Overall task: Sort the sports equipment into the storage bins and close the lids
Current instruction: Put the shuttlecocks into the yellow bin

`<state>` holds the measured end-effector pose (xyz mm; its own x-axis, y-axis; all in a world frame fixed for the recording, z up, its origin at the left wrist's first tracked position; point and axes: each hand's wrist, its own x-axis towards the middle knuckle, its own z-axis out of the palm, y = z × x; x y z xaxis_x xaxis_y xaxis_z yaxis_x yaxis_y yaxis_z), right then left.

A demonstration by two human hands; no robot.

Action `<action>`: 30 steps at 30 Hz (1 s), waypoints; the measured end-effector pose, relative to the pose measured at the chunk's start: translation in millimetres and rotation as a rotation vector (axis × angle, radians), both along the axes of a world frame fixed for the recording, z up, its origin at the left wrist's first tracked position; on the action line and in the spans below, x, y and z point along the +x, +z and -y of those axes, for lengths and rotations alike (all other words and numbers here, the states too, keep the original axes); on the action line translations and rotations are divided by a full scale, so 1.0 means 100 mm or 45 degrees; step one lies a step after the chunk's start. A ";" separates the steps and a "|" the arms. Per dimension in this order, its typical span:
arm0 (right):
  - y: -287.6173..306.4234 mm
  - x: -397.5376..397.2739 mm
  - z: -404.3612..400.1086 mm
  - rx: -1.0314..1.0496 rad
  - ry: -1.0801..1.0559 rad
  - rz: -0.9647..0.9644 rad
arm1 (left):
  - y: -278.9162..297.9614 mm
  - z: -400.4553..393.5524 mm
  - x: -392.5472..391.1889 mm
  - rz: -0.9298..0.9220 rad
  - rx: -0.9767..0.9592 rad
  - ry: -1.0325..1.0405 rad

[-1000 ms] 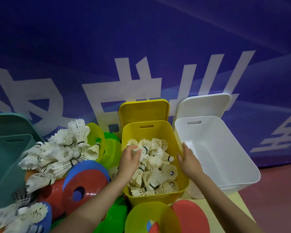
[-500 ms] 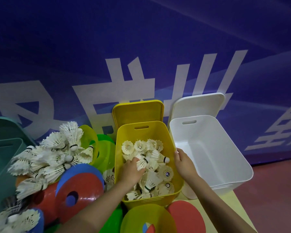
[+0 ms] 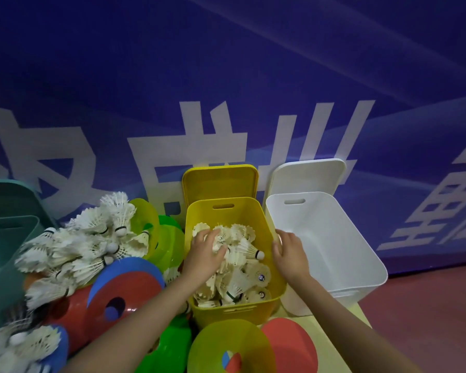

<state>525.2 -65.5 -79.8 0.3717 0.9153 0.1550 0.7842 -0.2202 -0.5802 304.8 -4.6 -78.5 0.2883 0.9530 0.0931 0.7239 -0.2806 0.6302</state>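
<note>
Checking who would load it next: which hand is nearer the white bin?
Right. The right hand rests on the yellow bin's rim, beside the white bin; the left hand is among the yellow bin's shuttlecocks.

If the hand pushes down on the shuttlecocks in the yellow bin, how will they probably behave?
The shuttlecocks look light and feathery, so they probably compress and spring back. Their feather skirts seem fragile and might bend under the left hand.

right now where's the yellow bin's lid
In the head view the yellow lid stands upright against the blue wall, directly behind the yellow bin, left of the white lid.
</note>
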 end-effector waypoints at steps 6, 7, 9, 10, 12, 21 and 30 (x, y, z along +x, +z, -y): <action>0.27 -0.55 0.01 0.263 0.258 -0.075 | 0.26 0.19 -0.72 0.279 0.053 0.108; 0.29 -0.70 0.01 0.273 0.331 -0.114 | 0.23 0.23 -0.88 0.278 0.056 0.136; 0.30 -1.02 0.01 0.266 0.469 -0.181 | 0.17 0.29 -1.20 0.260 0.028 0.183; 0.30 -1.20 0.01 0.253 0.532 -0.203 | 0.13 0.32 -1.35 0.260 0.019 0.213; 0.30 -1.55 0.00 0.234 0.659 -0.242 | 0.05 0.39 -1.67 0.271 0.004 0.284; -0.06 -2.94 0.05 -0.081 1.006 -0.243 | -0.23 0.92 -3.09 0.010 -0.061 0.503; -0.66 -3.48 0.64 -0.571 1.050 0.401 | -0.47 0.83 -3.66 -0.421 -0.271 0.396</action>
